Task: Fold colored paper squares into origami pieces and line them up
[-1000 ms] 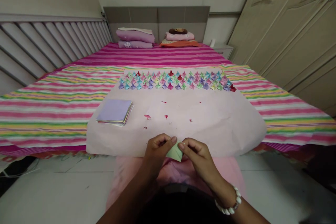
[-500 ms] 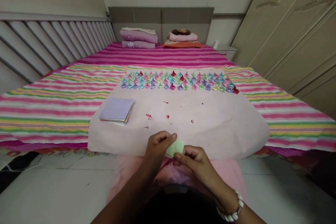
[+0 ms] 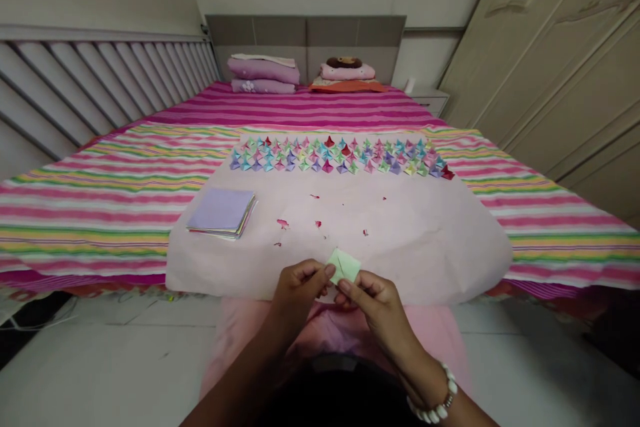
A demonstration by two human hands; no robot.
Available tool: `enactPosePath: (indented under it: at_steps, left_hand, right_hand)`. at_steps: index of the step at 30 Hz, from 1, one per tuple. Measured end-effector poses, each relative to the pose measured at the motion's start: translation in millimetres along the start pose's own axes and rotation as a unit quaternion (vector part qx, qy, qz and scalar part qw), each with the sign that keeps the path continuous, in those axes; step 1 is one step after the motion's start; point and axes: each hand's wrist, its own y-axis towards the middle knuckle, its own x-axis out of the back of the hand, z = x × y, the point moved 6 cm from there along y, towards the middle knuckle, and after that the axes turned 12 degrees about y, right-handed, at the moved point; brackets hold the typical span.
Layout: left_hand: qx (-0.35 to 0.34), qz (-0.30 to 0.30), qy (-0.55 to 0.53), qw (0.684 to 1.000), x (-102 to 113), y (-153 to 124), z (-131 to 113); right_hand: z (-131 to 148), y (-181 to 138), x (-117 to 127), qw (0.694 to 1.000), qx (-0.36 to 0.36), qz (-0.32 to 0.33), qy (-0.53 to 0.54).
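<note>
A small folded square of light green paper is held up between my two hands, a diagonal crease or flap line showing on its face. My left hand pinches its left corner between thumb and fingers. On the lower right edge, my right hand grips it the same way, a white beaded bracelet on that wrist. Beyond them, rows of small folded paper pieces in many colours line the back of the pale sheet. A stack of square paper, lilac on top, lies at the left.
Small red scraps are scattered on the pale sheet. Beneath it is a bed with a striped cover. Folded bedding is piled by the headboard. A slatted rail runs along the left, a wardrobe along the right.
The green paper has turned and moved slightly up and right, so its creased face now shows. My left fingers have shifted from its upper edge to its left corner.
</note>
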Motion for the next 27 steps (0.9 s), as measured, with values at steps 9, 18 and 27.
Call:
enactPosePath:
  at_steps: [9, 18, 27]
  left_hand:
    - [-0.049, -0.073, 0.009, 0.996, 10, -4, -12]
    - [-0.079, -0.028, -0.034, 0.996, 9, -5, -9]
    - [-0.085, -0.045, 0.033, 0.995, 12, -4, -13]
  right_hand:
    - [9, -6, -1, 0.998, 0.050, 0.015, -0.025]
    - [11, -6, -1, 0.997, 0.057, 0.016, -0.047]
    - [5, -1, 1, 0.999, 0.030, 0.015, -0.037]
